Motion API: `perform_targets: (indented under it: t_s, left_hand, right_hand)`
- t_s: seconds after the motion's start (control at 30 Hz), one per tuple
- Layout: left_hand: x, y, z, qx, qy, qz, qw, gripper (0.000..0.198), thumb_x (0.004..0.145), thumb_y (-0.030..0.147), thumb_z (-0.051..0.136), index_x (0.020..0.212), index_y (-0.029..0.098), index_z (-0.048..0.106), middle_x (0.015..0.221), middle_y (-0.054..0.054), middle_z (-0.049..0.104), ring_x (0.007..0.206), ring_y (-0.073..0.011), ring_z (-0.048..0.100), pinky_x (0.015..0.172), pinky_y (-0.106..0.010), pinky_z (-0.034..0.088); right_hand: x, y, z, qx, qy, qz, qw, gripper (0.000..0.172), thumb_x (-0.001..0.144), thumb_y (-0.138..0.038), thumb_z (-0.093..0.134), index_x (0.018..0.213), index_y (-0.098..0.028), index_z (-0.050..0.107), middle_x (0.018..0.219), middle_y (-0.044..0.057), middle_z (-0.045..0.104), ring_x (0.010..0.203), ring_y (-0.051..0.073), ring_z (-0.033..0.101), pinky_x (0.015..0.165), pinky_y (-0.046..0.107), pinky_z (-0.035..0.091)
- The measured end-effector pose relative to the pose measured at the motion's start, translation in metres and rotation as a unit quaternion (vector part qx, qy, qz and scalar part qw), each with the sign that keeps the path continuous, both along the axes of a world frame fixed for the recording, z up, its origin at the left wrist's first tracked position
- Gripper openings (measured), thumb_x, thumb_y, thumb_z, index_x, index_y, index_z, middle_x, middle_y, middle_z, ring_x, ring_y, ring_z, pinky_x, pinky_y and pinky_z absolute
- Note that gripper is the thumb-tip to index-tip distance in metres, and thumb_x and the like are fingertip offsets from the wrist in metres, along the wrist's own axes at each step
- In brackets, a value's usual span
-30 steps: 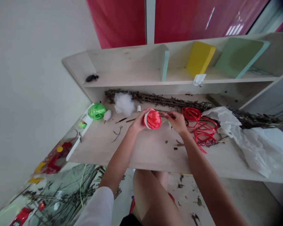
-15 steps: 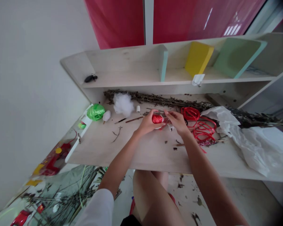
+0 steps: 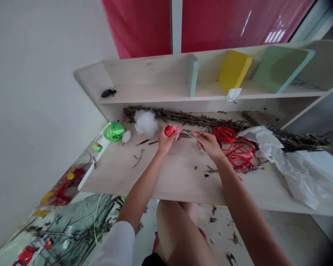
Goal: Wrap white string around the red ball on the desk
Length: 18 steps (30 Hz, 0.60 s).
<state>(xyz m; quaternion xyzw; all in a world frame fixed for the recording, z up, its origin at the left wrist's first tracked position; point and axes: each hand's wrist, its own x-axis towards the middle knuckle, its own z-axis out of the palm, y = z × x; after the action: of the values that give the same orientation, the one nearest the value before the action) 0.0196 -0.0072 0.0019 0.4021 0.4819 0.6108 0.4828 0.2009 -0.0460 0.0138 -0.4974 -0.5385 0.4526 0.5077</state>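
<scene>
My left hand is closed round a small red ball that has white strands wrapped over it. A white thread runs taut from the ball to my right hand, whose fingertips pinch it. Something small, reddish and white, shows under my right fingers, too small to name. Beyond the hands lies a bundle of dried twigs. Red ribbon lies coiled and looped just right of my right hand. To the left are white fluff, a white ball on a short stick and a green ball.
A crumpled white plastic bag covers the desk's right side. Loose twig pieces are scattered on the desk top. A shelf with a yellow divider runs along the back. More stalks lie at lower left.
My left hand has moved left and slightly up with the red ball, away from my right hand. The white thread now stretches between them. My right hand stays near its place.
</scene>
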Motion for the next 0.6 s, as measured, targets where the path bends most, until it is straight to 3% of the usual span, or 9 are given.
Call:
perform_targets:
  t_s: [0.1, 0.17, 0.43, 0.6]
  left_hand:
    - [0.001, 0.005, 0.000, 0.029, 0.018, 0.058, 0.998, 0.034, 0.060, 0.034, 0.085, 0.082, 0.022, 0.062, 0.084, 0.001, 0.063, 0.084, -0.0133, 0.061, 0.081, -0.026, 0.048]
    - [0.003, 0.006, -0.001, 0.028, -0.002, 0.059, 0.998, 0.032, 0.064, 0.037, 0.083, 0.081, 0.020, 0.062, 0.081, 0.000, 0.063, 0.078, -0.0132, 0.060, 0.079, -0.028, 0.049]
    - [0.009, 0.005, -0.003, 0.027, -0.044, 0.038, 0.998, 0.032, 0.066, 0.042, 0.081, 0.075, 0.018, 0.062, 0.078, -0.004, 0.063, 0.089, -0.0209, 0.064, 0.079, -0.032, 0.051]
    - [0.008, 0.003, -0.006, 0.037, 0.008, 0.037, 0.999, 0.034, 0.064, 0.042, 0.082, 0.080, 0.020, 0.061, 0.083, -0.002, 0.064, 0.091, -0.0192, 0.063, 0.082, -0.031, 0.050]
  right_hand:
    - [-0.003, -0.004, 0.001, -0.004, -0.004, 0.050, 0.999, 0.052, 0.066, -0.068, 0.067, 0.067, -0.017, 0.058, 0.041, -0.007, 0.037, 0.038, 0.007, 0.029, 0.042, 0.024, 0.024]
    - [-0.006, -0.006, 0.000, -0.008, -0.014, 0.087, 0.996, 0.051, 0.068, -0.068, 0.066, 0.067, -0.018, 0.059, 0.041, -0.007, 0.037, 0.039, 0.007, 0.029, 0.042, 0.024, 0.023]
    - [-0.021, -0.015, 0.001, -0.019, -0.079, 0.145, 0.986, 0.049, 0.072, -0.068, 0.061, 0.070, -0.018, 0.060, 0.045, -0.006, 0.043, 0.040, 0.007, 0.033, 0.041, 0.023, 0.023]
    - [-0.031, -0.021, 0.004, -0.025, -0.080, 0.173, 0.981, 0.048, 0.074, -0.067, 0.061, 0.068, -0.020, 0.057, 0.044, -0.007, 0.042, 0.038, 0.007, 0.031, 0.039, 0.023, 0.022]
